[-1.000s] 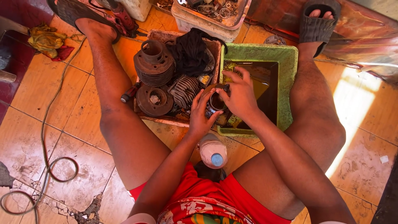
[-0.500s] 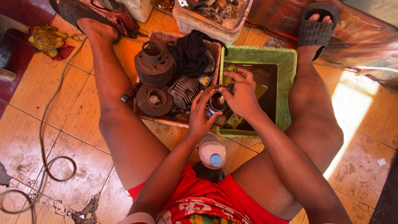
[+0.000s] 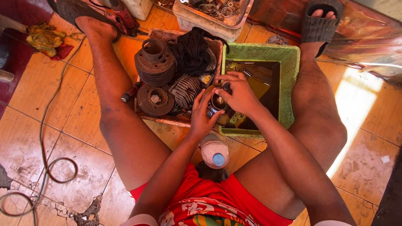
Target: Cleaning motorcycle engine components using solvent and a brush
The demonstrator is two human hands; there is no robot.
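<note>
A person sits on a tiled floor [image 3: 50,138] of glossy orange-tan squares, legs spread around the work. The left hand [image 3: 203,115] cups a small round metal part [image 3: 218,102], dark and hollow like a short cup, with its fingers curled against the part's near side. The right hand [image 3: 239,94] is closed over the top of the same part, fingers bunched together on a small dark piece that is too hidden to identify. The part sits just at the seam between two containers.

To the right is a green plastic tub [image 3: 291,83] with a rough, stained rim, holding dark, oily liquid. To the left is a grimy shallow tray [image 3: 163,119] packed with rusty finned engine cylinders [image 3: 155,62], a round rusted disc-like casting [image 3: 155,99] and a crumpled black cloth [image 3: 192,50]. A screwdriver [image 3: 130,92] with a dark red handle rests by the tray's edge.

Between the thighs stands a white plastic bottle [image 3: 214,151] with a blue cap. A thin cable [image 3: 46,167] loops across the cracked tiles, and a yellow rag [image 3: 45,39] lies far left.
</note>
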